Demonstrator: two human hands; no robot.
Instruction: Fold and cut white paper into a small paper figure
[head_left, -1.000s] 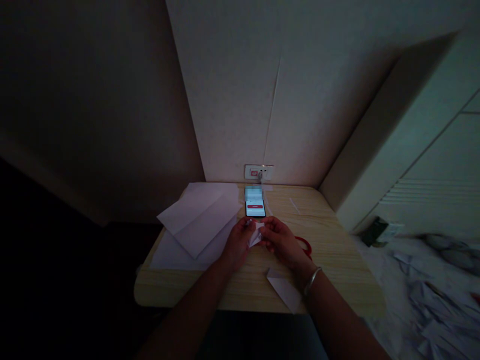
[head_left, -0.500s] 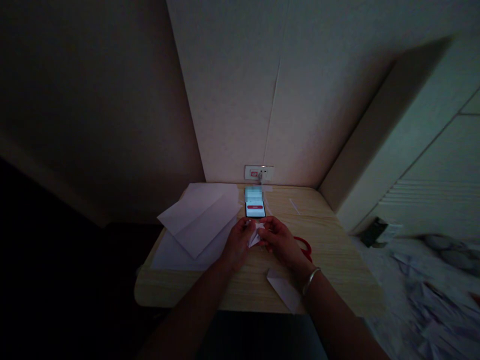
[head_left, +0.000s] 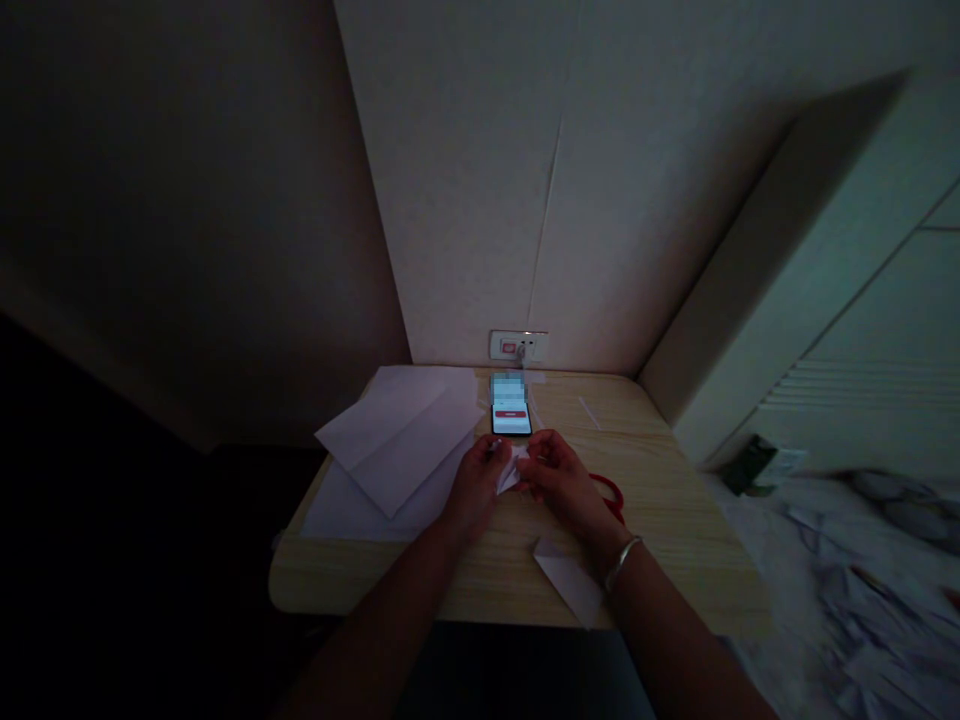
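Observation:
In dim light, both hands meet over a small wooden table point(head_left: 675, 520). My left hand point(head_left: 474, 485) and my right hand point(head_left: 561, 482) pinch a small folded piece of white paper point(head_left: 511, 468) between them, fingers closed on its edges. A bangle circles my right wrist. Just beyond the hands lies a lit phone point(head_left: 510, 404), screen up.
Large white sheets point(head_left: 397, 440) overlap on the table's left half. Red scissors point(head_left: 609, 492) lie partly hidden behind my right hand. A folded paper piece point(head_left: 568, 578) sits at the front edge. A wall socket point(head_left: 517, 345) is behind the phone. Scattered papers point(head_left: 855, 590) cover the bed at right.

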